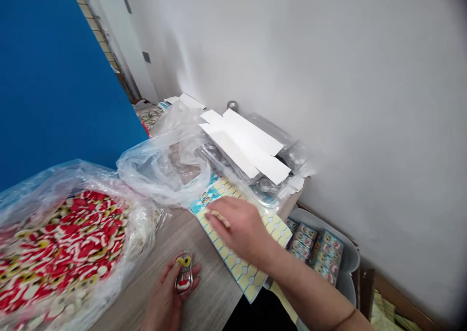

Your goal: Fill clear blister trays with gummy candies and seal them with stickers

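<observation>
My left hand (168, 294) is closed around a small clear plastic blister pack (184, 275), low in the view over the tabletop. Two yellow ring-shaped eye gummies and a red-and-white lips gummy show inside it. A sheet of stickers (251, 277) lies to the right, mostly bare yellow backing with pale outlines. Some printed blue stickers (206, 199) are still on its far left corner. My right hand (237, 229) is over the sheet beside those stickers, its fingers curled and pinched together. Whatever is between the fingertips is hidden.
A big clear bag of red, white and yellow gummies (80, 233) stands at left, another plastic bag (164, 170) behind it. White folded cartons (244, 146) lie on clear plastic packs near the wall. Below the table's right edge, a grey bin (348, 258) holds printed packs (328, 258).
</observation>
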Demonstrator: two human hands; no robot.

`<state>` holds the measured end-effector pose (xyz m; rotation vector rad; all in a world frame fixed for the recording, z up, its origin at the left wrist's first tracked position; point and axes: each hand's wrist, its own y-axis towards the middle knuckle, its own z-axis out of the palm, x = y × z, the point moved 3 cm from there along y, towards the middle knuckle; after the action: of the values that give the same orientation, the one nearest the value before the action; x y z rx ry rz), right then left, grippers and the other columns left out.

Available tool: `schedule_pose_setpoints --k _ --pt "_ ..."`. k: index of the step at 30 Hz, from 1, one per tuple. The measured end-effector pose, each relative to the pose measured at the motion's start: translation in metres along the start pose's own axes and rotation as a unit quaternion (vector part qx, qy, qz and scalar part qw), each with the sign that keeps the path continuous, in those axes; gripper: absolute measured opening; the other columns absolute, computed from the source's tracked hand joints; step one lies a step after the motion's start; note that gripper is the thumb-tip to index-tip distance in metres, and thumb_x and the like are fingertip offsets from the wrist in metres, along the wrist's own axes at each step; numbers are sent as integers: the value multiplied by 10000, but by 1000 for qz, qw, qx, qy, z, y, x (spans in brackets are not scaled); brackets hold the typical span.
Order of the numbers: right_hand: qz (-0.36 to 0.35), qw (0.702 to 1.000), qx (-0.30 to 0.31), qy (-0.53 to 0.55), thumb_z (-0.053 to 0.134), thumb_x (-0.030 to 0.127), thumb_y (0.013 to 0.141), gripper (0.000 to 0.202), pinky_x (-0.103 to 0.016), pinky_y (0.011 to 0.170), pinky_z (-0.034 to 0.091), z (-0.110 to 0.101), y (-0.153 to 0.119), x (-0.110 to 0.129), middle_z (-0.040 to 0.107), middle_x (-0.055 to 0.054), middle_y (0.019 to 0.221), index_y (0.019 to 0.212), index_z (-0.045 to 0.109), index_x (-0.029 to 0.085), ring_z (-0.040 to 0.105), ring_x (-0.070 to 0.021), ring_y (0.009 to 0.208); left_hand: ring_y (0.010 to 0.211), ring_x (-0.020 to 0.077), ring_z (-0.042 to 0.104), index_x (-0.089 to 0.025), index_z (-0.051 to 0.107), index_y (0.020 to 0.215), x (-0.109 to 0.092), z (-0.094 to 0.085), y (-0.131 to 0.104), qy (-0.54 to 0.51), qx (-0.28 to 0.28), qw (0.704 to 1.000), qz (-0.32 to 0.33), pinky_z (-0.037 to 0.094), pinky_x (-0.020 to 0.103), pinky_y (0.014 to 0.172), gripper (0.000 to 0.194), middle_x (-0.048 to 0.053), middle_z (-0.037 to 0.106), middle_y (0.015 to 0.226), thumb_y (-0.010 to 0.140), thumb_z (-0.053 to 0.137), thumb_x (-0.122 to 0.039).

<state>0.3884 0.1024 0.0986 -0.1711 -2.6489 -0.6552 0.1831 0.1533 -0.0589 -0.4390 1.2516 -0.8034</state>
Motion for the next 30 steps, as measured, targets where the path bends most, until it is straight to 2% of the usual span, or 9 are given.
schedule_pose_setpoints --k 4,7,9,12,15,19,22,25,30 --pt "159 984 -47 -67 532 205 933 131 -284 732 455 -56 -5 -62 700 -46 905 947 662 194 643 -174 814 867 242 738 -168 645 1056 5 6 -3 12 0 1000 -8 614 350 681 230 97 706 1139 826 641 -157" --pt "141 988 -46 -52 541 205 928 121 -287 736 453 -58 -5 -55 693 -40 896 937 661 198 638 -178 813 849 232 738 -167 625 1071 11 15 -9 14 4 1000 -7 600 333 670 240 104 698 1140 832 645 -166" --pt "78 996 -36 11 518 219 951 141 -278 771 460 -35 -2 -28 689 -43 925 961 657 200 637 -172 855 851 229 736 -171 610 1085 14 20 -11 11 13 1000 -7 590 320 668 256 103 696 1133 833 654 -191" --pt "27 997 39 60 496 205 966 169 -252 822 458 24 17 2 694 -45 962 969 665 207 638 -156 922 866 235 733 -182 595 1114 15 19 -14 -5 25 1000 -13 583 322 675 301 98 695 1124 828 669 -240" --pt "107 988 111 -17 483 198 966 213 -229 896 428 83 62 -13 699 -58 1092 1067 670 214 629 -147 1047 853 237 732 -195 596 1129 15 4 -15 -18 20 999 -25 579 330 676 362 101 698 1114 799 706 -296" --pt "178 972 140 -64 515 282 939 284 -311 880 439 133 123 -56 705 -141 1120 1161 647 164 642 -246 1080 831 236 730 -213 606 1111 12 -22 -14 -37 8 998 -42 570 327 661 408 89 693 1131 751 754 -336" --pt "210 960 167 -85 679 407 815 456 -362 859 443 159 141 -73 714 -159 1108 1198 624 167 644 -310 1072 830 244 730 -220 618 1089 8 -32 -12 -56 0 997 -48 568 334 661 431 81 702 1105 713 783 -354" --pt "228 954 173 -87 663 332 815 460 -340 832 440 176 141 -78 714 -157 1111 1234 601 153 652 -293 1051 857 255 725 -212 622 1091 4 -34 -11 -66 5 997 -43 570 339 675 472 94 705 1100 688 797 -383" --pt "218 965 130 -69 413 205 942 315 -264 789 430 162 130 -75 727 -118 1038 1127 659 137 655 -209 980 895 258 718 -203 601 1138 -3 -32 -12 -57 16 998 -17 567 329 683 506 97 691 1108 712 776 -411"
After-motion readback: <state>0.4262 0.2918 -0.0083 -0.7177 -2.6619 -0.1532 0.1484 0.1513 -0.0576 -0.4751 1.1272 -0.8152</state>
